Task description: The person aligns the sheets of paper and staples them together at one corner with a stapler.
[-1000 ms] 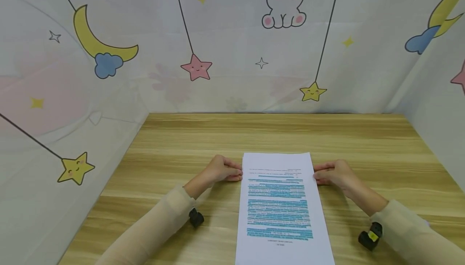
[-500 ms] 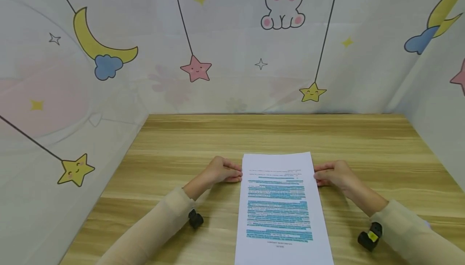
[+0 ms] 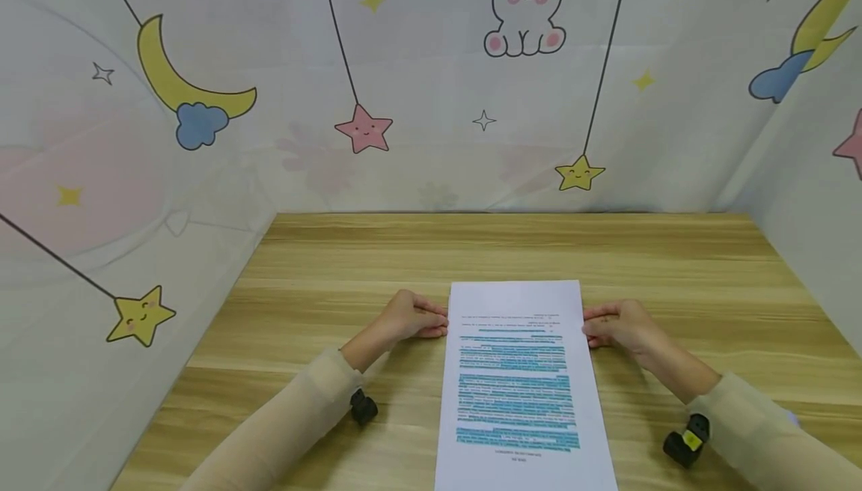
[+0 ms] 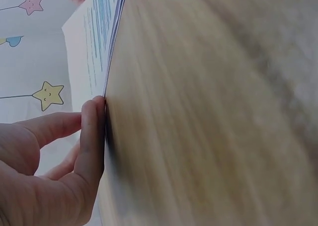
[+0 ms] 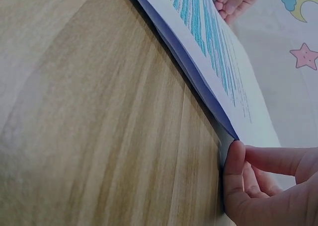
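A stack of white paper sheets (image 3: 515, 298) lies on the table, its top page printed with upside-down text and many lines highlighted blue. My left hand (image 3: 409, 316) touches the stack's left long edge with its fingertips. Across from it, my right hand (image 3: 622, 325) has its fingertips against the right edge. In the left wrist view, the left thumb (image 4: 93, 131) meets the side of the sheets. The right wrist view shows narrow gaps between the layered sheets along the right side, with the right thumb (image 5: 233, 171) right at that edge.
The wood-grain table (image 3: 337, 251) ends at a white cloth backdrop (image 3: 431, 64) printed with stars, moons and a rabbit. Similar cloth walls stand at left and right. Black devices (image 3: 364, 406) sit at both wrists. A small pale bluish thing (image 3: 793, 418) shows behind the right sleeve.
The top sheet's far right corner has shifted slightly to the right, and its far edge looks straighter. Both hands stay at the sides of the stack, nearly still.
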### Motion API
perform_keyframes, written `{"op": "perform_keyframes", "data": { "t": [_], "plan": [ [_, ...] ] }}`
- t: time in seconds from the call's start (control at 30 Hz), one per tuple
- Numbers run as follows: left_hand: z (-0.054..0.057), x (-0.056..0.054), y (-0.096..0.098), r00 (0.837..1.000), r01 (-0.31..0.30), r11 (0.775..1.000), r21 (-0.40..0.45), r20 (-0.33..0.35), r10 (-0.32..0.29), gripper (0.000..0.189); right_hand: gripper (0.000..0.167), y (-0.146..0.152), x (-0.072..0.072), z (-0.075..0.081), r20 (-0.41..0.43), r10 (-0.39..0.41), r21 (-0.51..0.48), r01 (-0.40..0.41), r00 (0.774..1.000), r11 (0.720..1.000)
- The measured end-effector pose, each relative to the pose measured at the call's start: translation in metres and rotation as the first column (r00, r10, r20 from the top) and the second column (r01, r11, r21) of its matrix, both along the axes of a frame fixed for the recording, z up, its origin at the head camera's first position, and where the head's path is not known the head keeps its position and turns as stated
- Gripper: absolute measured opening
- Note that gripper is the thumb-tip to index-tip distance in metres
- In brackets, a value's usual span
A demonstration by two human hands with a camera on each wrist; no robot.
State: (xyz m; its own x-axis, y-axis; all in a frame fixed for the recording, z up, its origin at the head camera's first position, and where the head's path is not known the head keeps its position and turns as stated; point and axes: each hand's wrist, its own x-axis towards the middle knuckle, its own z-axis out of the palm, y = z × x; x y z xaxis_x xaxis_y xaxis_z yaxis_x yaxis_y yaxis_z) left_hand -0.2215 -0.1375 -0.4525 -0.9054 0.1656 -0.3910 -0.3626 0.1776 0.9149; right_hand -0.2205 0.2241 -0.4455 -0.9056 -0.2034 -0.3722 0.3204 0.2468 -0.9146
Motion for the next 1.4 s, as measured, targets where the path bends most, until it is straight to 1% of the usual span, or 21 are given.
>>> {"op": "perform_keyframes", "data": {
  "t": [0.2, 0.37, 0.57, 0.77, 1.0, 1.27, 1.4],
  "plan": [
    [-0.0018, -0.0004, 0.0007, 1.000, -0.010, 1.000, -0.001, -0.010, 0.010, 0.018, 0.035, 0.0014, -0.0008, -0.0015, 0.004, 0.010, -0.001, -0.010, 1.000, 1.000],
    [-0.0022, -0.0003, 0.0015, 0.999, 0.003, 0.999, -0.043, -0.037, -0.005, 0.018, 0.033, 0.0017, -0.0008, -0.0014, 0.005, 0.022, -0.014, -0.022, 1.000, 1.000],
    [-0.0027, -0.0001, 0.0021, 0.997, 0.014, 0.996, -0.086, -0.079, -0.021, 0.017, 0.032, 0.0017, -0.0014, -0.0005, 0.010, 0.022, -0.005, -0.022, 1.000, 1.000],
    [-0.0014, 0.0004, 0.0037, 0.995, 0.009, 0.995, -0.100, -0.093, -0.019, 0.017, 0.030, 0.0020, -0.0013, -0.0021, 0.006, 0.022, -0.004, -0.022, 1.000, 1.000],
    [0.0003, 0.0011, 0.0035, 0.998, -0.007, 0.998, -0.058, -0.067, 0.003, 0.017, 0.027, 0.0020, -0.0018, -0.0029, 0.008, 0.017, -0.003, -0.017, 1.000, 1.000],
    [-0.0011, -0.0006, 0.0047, 0.999, -0.042, 0.999, -0.018, -0.031, 0.042, 0.019, 0.027, 0.0025, -0.0027, -0.0040, 0.008, 0.019, 0.005, -0.019, 1.000, 1.000],
    [-0.0025, 0.0001, 0.0042, 0.999, -0.044, 0.999, -0.004, -0.012, 0.044, 0.018, 0.030, 0.0019, -0.0027, -0.0042, 0.006, 0.021, 0.003, -0.021, 1.000, 1.000]
  ]
}}
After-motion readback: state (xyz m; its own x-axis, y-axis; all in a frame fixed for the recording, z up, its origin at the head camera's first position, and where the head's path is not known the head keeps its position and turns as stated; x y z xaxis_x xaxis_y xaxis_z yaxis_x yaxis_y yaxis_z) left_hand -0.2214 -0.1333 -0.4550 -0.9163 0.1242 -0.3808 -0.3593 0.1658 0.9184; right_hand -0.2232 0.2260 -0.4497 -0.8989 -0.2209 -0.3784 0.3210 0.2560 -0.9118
